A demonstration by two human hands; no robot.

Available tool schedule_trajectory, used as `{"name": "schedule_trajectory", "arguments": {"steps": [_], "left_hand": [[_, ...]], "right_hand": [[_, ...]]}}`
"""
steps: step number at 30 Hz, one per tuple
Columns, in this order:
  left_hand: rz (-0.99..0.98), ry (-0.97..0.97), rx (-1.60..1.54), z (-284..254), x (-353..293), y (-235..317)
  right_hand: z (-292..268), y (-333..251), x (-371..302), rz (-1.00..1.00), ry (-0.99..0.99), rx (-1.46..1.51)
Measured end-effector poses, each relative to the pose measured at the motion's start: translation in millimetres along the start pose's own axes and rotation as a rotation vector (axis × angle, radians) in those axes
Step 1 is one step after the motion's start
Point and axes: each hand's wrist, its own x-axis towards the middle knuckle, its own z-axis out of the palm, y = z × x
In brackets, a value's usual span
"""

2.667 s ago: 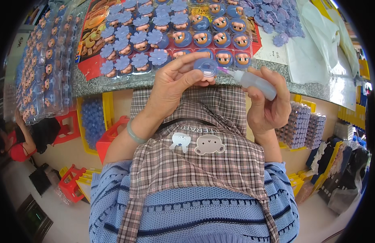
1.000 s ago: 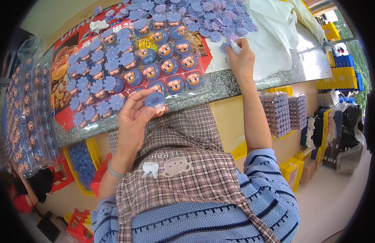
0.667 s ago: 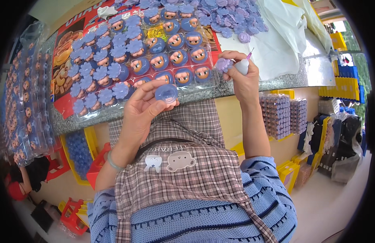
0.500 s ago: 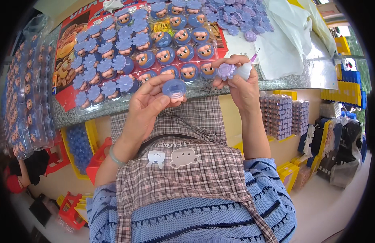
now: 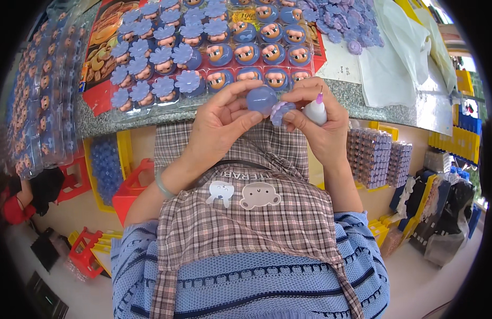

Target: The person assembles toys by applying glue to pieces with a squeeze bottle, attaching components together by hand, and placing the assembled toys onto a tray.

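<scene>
Between the fingertips of my left hand is a round, glossy blue doll head, its smooth side showing. My right hand pinches a scalloped purple flower piece with thumb and forefinger. That same hand also grips a small white squeeze bottle, whose thin purple needle tip points up. The flower's edge is right beside the doll head; whether they touch I cannot tell. Behind my hands lies a clear plastic tray of blue doll heads with faces, several at the left wearing flower pieces.
A heap of purple flower pieces lies at the far right of the speckled counter, beside translucent plastic sheeting. Stacked filled trays stand at the left. Below are a yellow crate of blue balls and a red stool.
My hands have come together, bringing the flower piece up to the doll head. The head now shows its rounded side, and the flower piece has been turned. The view has shifted slightly.
</scene>
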Motion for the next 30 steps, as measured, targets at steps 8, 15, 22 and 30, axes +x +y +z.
{"name": "schedule_trajectory", "arguments": {"steps": [8,15,22,30], "left_hand": [[0.078,0.003,0.156,0.3,-1.9,-2.3],[0.065,-0.045,0.207,-5.3,-1.2,-5.0],[0.067,-0.040,0.259,-4.9,-3.3,-6.8],[0.133,-0.029,0.428,-3.4,-4.0,-7.3]], "right_hand": [[9.7,3.4,0.6,-0.110,0.084,-0.193],[6.5,1.2,2.6,-0.310,0.058,-0.494],[1.4,-1.8,3.2,-0.310,0.029,-0.553],[-0.2,-1.9,3.1,-0.355,0.012,-0.619]]}}
